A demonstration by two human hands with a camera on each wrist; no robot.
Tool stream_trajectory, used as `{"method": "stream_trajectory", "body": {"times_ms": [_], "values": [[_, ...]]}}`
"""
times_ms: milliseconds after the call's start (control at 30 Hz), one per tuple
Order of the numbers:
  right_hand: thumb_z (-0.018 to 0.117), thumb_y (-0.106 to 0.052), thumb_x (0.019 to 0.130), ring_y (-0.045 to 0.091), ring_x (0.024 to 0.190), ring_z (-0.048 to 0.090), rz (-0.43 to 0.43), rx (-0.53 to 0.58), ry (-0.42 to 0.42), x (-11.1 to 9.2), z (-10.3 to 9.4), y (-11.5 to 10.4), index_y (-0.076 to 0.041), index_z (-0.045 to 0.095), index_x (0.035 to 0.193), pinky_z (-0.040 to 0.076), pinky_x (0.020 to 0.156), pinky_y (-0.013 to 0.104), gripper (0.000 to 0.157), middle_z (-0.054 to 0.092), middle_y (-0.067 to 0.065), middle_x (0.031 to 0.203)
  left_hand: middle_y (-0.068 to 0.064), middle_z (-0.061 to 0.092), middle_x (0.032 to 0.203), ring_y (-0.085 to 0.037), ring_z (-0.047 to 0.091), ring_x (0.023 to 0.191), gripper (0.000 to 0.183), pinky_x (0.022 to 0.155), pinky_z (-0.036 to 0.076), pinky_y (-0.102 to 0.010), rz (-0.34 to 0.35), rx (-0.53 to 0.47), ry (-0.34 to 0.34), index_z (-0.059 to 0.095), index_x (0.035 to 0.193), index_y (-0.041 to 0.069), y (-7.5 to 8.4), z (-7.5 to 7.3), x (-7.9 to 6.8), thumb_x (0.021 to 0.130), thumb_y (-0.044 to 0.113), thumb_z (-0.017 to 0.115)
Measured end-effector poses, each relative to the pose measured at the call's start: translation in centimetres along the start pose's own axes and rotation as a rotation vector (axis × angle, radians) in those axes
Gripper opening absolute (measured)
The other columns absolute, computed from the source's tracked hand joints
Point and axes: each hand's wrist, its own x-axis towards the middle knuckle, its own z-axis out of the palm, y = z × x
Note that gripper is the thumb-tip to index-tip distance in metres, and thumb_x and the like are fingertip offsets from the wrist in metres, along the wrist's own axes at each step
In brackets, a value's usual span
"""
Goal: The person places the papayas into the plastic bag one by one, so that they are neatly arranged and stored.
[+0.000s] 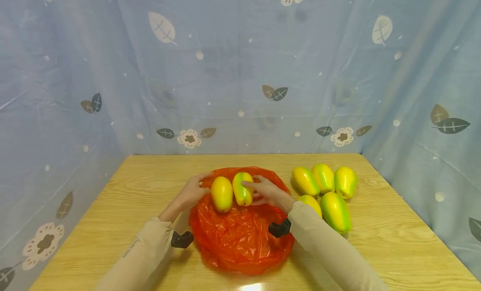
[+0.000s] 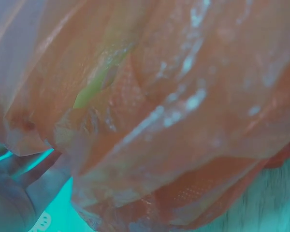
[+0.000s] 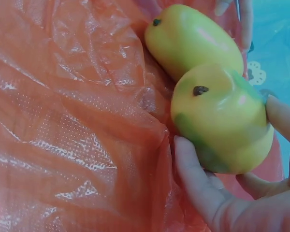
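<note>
A red plastic bag [image 1: 244, 236] lies spread with its mouth open on the wooden table. Two mangoes rest at its far side: a mostly yellow mango [image 1: 221, 194] on the left and a yellow-green mango [image 1: 242, 189] beside it. My right hand [image 1: 268, 191] grips the yellow-green mango, with thumb and fingers around it in the right wrist view. At the bag's left rim is my left hand [image 1: 193, 193], its fingers extended near the yellow mango. In the left wrist view the bag's wall [image 2: 183, 135] hides most of what that hand touches.
Several more mangoes [image 1: 324, 178] sit in a group on the table right of the bag, one partly hidden by my right sleeve [image 1: 319, 236]. A patterned blue curtain [image 1: 240, 74] encloses the table's back and sides. Both wrists carry black devices.
</note>
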Motion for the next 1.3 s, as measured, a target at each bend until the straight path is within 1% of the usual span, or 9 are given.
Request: {"method": "stream_trajectory", "body": {"times_ms": [100,300,500,633,767,867,1033,1200,1300], "values": [[0.062,-0.032,0.092,0.04,0.116,0.051,0.011,-0.023,-0.002,0.0,0.0,0.1,-0.004,0.022,0.148,0.054,0.079,0.046,0.075,0.041,0.025,0.136,-0.025,0.039,0.142,-0.038,0.046,0.115,0.056,0.085,0.045,-0.037,-0.007,-0.002,0.0,0.042,0.138,-0.007,-0.1,0.1,0.1,0.082,-0.008,0.05],[0.064,-0.035,0.09,0.04,0.116,0.051,0.017,-0.06,0.0,0.0,0.0,0.1,-0.003,0.023,0.148,0.053,0.08,0.046,0.078,0.04,0.024,0.138,-0.024,0.04,0.142,-0.036,0.044,0.119,0.057,0.094,0.043,-0.044,-0.013,-0.018,0.006,0.042,0.138,-0.007,-0.4,0.3,0.2,0.082,-0.008,0.05],[0.066,-0.037,0.089,0.04,0.114,0.051,0.023,-0.08,0.0,0.1,-0.2,0.2,-0.003,0.02,0.148,0.054,0.079,0.046,0.082,0.038,0.024,0.138,-0.027,0.039,0.142,-0.037,0.044,0.116,0.056,0.095,0.042,-0.046,-0.001,-0.018,-0.005,0.041,0.138,-0.009,-0.6,0.3,0.2,0.083,-0.009,0.049],[0.063,-0.035,0.091,0.038,0.112,0.053,0.013,-0.076,-0.024,0.0,-0.6,-0.2,-0.003,0.02,0.148,0.054,0.077,0.046,0.079,0.039,0.025,0.137,-0.025,0.038,0.143,-0.035,0.043,0.118,0.056,0.097,0.041,-0.045,-0.003,-0.015,-0.008,0.04,0.139,-0.008,-0.7,0.1,0.1,0.084,-0.008,0.049],[0.059,-0.034,0.094,0.037,0.112,0.052,-0.005,-0.089,-0.042,-0.4,-1.5,-1.0,-0.003,0.022,0.148,0.054,0.078,0.045,0.072,0.04,0.025,0.137,-0.025,0.038,0.143,-0.033,0.045,0.111,0.055,0.089,0.044,-0.039,-0.002,-0.001,-0.008,0.04,0.139,-0.008,-0.5,-0.2,0.1,0.085,-0.008,0.05],[0.056,-0.034,0.095,0.038,0.115,0.049,-0.013,-0.091,-0.043,-0.8,-2.2,-1.5,-0.003,0.024,0.147,0.053,0.081,0.046,0.068,0.04,0.025,0.138,-0.026,0.039,0.142,-0.033,0.047,0.106,0.055,0.086,0.045,-0.037,0.004,0.018,-0.006,0.041,0.139,-0.008,-0.4,-0.3,0.2,0.085,-0.008,0.05],[0.052,-0.033,0.098,0.043,0.123,0.043,-0.03,-0.063,-0.076,-1.3,-3.6,-2.1,-0.001,0.026,0.146,0.05,0.087,0.049,0.063,0.037,0.026,0.142,-0.026,0.041,0.141,-0.035,0.044,0.119,0.054,0.099,0.04,-0.045,0.004,0.028,0.002,0.042,0.138,-0.008,-0.3,-0.3,0.3,0.085,-0.008,0.05],[0.048,-0.032,0.099,0.046,0.126,0.038,-0.05,-0.02,-0.099,-1.9,-5.0,-2.5,-0.002,0.021,0.148,0.048,0.089,0.05,0.063,0.031,0.03,0.143,-0.026,0.04,0.141,-0.036,0.047,0.116,0.055,0.101,0.038,-0.047,0.007,0.02,0.004,0.042,0.138,-0.009,-0.2,-0.2,0.3,0.084,-0.008,0.05],[0.044,-0.03,0.101,0.048,0.128,0.035,-0.069,-0.01,-0.12,-2.8,-5.9,-2.9,-0.002,0.015,0.15,0.047,0.091,0.051,0.063,0.026,0.033,0.144,-0.027,0.041,0.14,-0.039,0.044,0.122,0.053,0.103,0.035,-0.049,0.012,0.024,0.001,0.042,0.137,-0.01,-0.2,-0.3,0.3,0.084,-0.008,0.05]]}}
